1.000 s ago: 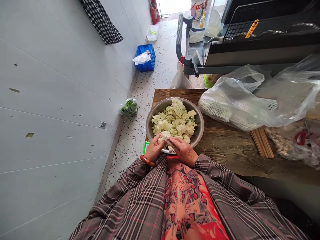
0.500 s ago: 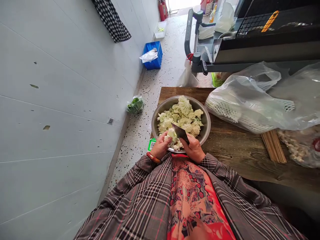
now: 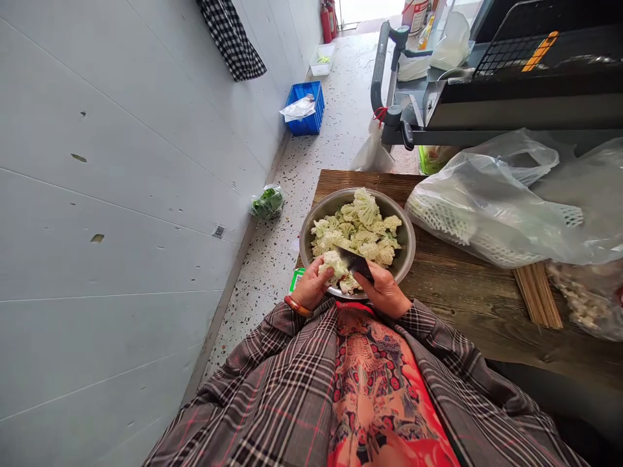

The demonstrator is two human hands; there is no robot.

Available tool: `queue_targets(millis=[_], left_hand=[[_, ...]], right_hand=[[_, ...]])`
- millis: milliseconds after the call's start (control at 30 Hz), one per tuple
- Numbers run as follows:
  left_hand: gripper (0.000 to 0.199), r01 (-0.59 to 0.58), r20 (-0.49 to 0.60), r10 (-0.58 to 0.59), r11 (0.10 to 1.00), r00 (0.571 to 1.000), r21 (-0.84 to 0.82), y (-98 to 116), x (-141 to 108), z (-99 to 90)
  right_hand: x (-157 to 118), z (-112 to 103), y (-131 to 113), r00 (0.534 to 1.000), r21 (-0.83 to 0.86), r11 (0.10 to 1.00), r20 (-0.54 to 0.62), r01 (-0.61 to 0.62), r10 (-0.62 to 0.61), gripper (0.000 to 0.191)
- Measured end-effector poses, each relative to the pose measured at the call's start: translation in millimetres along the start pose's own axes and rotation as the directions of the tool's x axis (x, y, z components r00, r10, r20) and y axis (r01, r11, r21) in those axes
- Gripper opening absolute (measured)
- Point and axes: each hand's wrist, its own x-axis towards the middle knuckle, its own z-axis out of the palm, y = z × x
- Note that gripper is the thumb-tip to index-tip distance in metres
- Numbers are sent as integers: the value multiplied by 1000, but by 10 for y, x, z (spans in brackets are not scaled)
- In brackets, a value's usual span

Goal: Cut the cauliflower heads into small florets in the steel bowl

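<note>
My left hand (image 3: 311,285) is closed around a pale cauliflower piece (image 3: 333,266) above the near rim of a steel bowl (image 3: 407,250). In my right hand (image 3: 384,287) is a knife (image 3: 357,263) with a broad dark blade, its fingers wrapped round it. The blade points up and left, close against the cauliflower piece; whether it cuts in, I cannot tell. Many cauliflower florets (image 3: 366,207) fill the bowl beyond both hands. The knife's handle is hidden in my right palm.
The bowl stands on a brown wooden table (image 3: 448,292). To its right lie a clear plastic bag (image 3: 491,201) with net-wrapped contents and a bundle of wooden sticks (image 3: 538,295). A grey cart (image 3: 384,65) stands behind. Bagged greens (image 3: 267,202) and a blue crate (image 3: 311,113) are along the wall.
The blade has tilted flatter, and the cauliflower piece has turned in my left hand so its white florets face up. The whole view has shifted slightly.
</note>
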Motion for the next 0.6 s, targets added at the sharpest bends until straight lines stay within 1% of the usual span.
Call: queue_targets(millis=[67, 167, 233, 333, 367, 400, 433, 500, 600], left_hand=[[49, -15, 11, 15, 999, 1000, 42, -12, -14, 16], [48, 1, 40, -3, 999, 999, 41, -26, -36, 23], [48, 15, 57, -15, 1000, 998, 0, -25, -52, 13], [51, 31, 76, -27, 998, 997, -56, -6, -70, -12], [52, 35, 77, -29, 997, 997, -71, 5, -73, -19], [53, 36, 76, -30, 996, 997, -84, 17, -74, -24], [54, 31, 72, -24, 995, 997, -96, 29, -73, -26], [55, 13, 59, -7, 994, 998, -108, 51, -67, -21], [53, -7, 50, 11, 996, 999, -88, 61, -56, -6]], right_hand=[[-13, 72, 41, 998, -69, 996, 21, 55, -54, 31], [-35, 150, 146, 995, -213, 973, -31, 83, -92, 35], [-37, 143, 235, 991, -296, 954, -114, 39, -75, 34], [-11, 35, 380, 962, -360, 929, -271, -82, -20, 33], [3, -13, 421, 953, -367, 923, -302, -114, -3, 34], [18, -59, 453, 950, -370, 920, -311, -131, 10, 35], [31, -98, 471, 954, -367, 921, -298, -130, 15, 35], [50, -142, 454, 972, -344, 935, -234, -85, 3, 35], [44, -128, 296, 991, -279, 960, -115, 29, -64, 32]])
